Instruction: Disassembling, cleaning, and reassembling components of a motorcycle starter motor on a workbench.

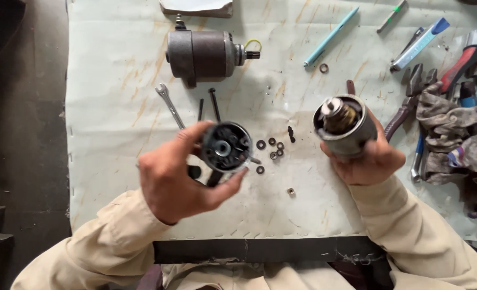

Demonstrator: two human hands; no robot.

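Note:
My left hand (174,180) grips a round black motor end cap (226,146), its inner face with brush parts turned up toward me. My right hand (368,161) holds a grey cylindrical motor housing (346,126) upright, with the armature and its shaft end showing inside the open top. The two parts are apart, roughly a hand's width between them. Below and between them several small washers (270,149) and a nut (290,190) lie on the white mat (115,96).
A complete grey starter motor (206,55) lies at the back. A spanner (170,104) and two long black bolts (214,103) rest near it. A teal pen (331,36), pliers, screwdrivers and a rag (453,129) crowd the right side. Dark floor lies to the left.

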